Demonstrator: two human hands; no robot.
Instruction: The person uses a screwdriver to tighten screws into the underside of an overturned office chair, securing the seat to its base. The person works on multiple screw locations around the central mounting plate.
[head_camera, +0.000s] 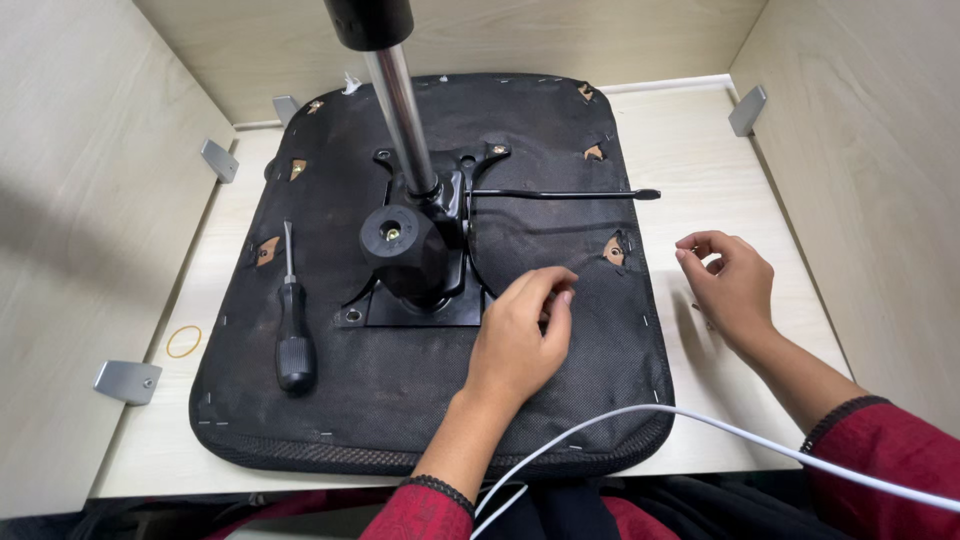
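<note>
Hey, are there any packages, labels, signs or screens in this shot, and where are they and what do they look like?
None in view: no package, label, sign or screen.
What shows instead: a black chair seat base lying upside down on a pale wooden table, a black-handled screwdriver on it, and a yellow rubber band beside it.

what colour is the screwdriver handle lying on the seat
Black; the screwdriver lies on the black seat underside, clearest in the head view.

One upturned seat base (560, 400), one screwdriver (294, 330), one rubber band (184, 341), one white cable (720, 428), four metal brackets (127, 381), two hands (520, 335).
</note>
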